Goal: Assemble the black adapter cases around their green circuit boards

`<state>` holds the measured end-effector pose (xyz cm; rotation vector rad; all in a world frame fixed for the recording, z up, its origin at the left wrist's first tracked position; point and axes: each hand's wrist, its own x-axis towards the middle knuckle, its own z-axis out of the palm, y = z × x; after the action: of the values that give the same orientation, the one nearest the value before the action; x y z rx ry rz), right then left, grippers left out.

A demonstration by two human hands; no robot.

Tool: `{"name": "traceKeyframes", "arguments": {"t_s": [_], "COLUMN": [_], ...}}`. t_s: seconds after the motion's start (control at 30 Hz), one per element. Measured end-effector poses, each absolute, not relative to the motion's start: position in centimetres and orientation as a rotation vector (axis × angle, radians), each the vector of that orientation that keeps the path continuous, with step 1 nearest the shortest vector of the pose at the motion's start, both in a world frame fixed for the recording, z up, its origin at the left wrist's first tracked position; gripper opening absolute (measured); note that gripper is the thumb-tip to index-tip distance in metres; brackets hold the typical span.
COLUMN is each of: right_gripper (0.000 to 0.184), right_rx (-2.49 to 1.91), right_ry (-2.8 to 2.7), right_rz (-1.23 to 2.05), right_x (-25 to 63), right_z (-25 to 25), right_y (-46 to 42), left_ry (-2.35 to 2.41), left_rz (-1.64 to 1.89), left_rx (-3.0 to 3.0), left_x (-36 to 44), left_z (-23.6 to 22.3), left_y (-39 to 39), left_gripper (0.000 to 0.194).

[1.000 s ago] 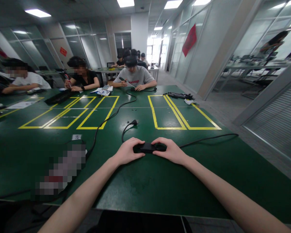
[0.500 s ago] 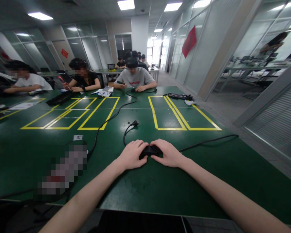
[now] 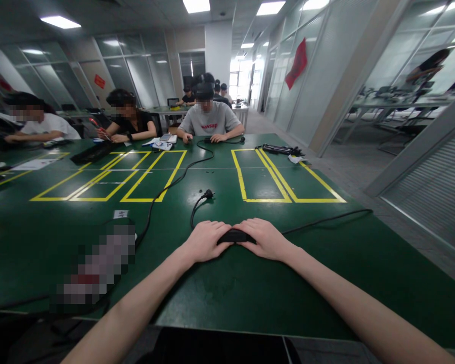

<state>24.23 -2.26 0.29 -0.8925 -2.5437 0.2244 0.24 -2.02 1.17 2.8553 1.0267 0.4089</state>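
1. Green bench: a broad surface spreading out on every side of the black block, which is the landmark here.
2. Co-worker in a grey printed T-shirt: seated on the far side, well beyond the block, both hands on the bench.
3. Yellow tape outlines: long boxes beyond the block, to its left and right, perhaps marking out places for things.
4. Pixelated object: lying slantwise to the left of the block, too obscured to identify.
5. Left hand: grasping the block's left end, thumb on the near side, fingers curled over the far side.
6. Right hand: grasping the right end in a mirrored hold. Gripping both ends probably keeps the small block steady and level.
7. The black block itself: between the hands, its middle exposed, close over the bench; whether it touches cannot be told.
8. Black cable: trailing right from behind the right hand; any join is hidden.
9. Black plug: just beyond the block, slightly left, its cord curving behind the left hand, seemingly left slack.
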Motion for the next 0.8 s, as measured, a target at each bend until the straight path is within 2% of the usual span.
{"name": "traceKeyframes", "arguments": {"t_s": [0.4, 0.8], "right_gripper": [0.029, 0.023], "right_rx": [-0.832, -0.754], "right_ry": [-2.518, -2.431], "right_rz": [0.049, -0.025], "right_x": [24.29, 24.47], "right_z": [-0.34, -0.46], "right_y": [-2.28, -2.10], "left_ry": [1.002, 0.972], "left_rz": [0.518, 0.675], "left_rx": [2.912, 2.909], "left_x": [-0.16, -0.11], "left_z": [0.82, 0.38], "left_y": [-1.81, -1.75], "left_gripper": [0.029, 0.030]}}
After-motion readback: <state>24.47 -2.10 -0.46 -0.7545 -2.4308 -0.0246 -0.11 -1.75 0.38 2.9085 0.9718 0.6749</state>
